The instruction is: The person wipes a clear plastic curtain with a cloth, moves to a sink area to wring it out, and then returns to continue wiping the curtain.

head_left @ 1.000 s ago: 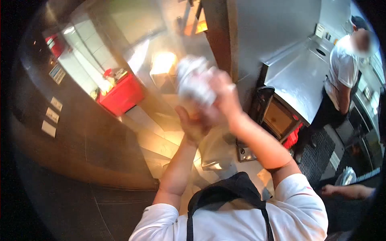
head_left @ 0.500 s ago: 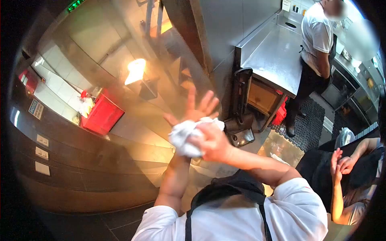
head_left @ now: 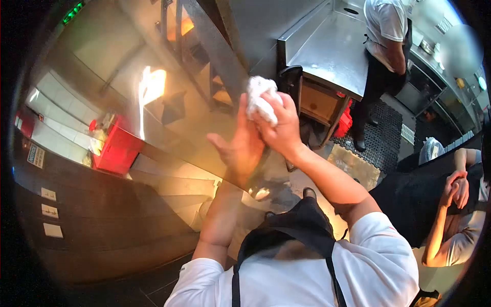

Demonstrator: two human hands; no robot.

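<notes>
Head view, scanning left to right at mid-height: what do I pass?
Wall switch plates → red crate → left hand, open → right hand closed on a crumpled white towel → steel counter → standing person in white shirt → another person's clasped hands.

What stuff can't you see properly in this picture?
All in the head view:
- Finger ends of the left hand: hidden behind the white wad gripped by the right hand.
- white wad: paper or cloth, too crumpled to tell.
- Contents of the red crate: blurred.
- wall labels: too small to read.
- standing co-worker: head cut off by the top edge.
</notes>
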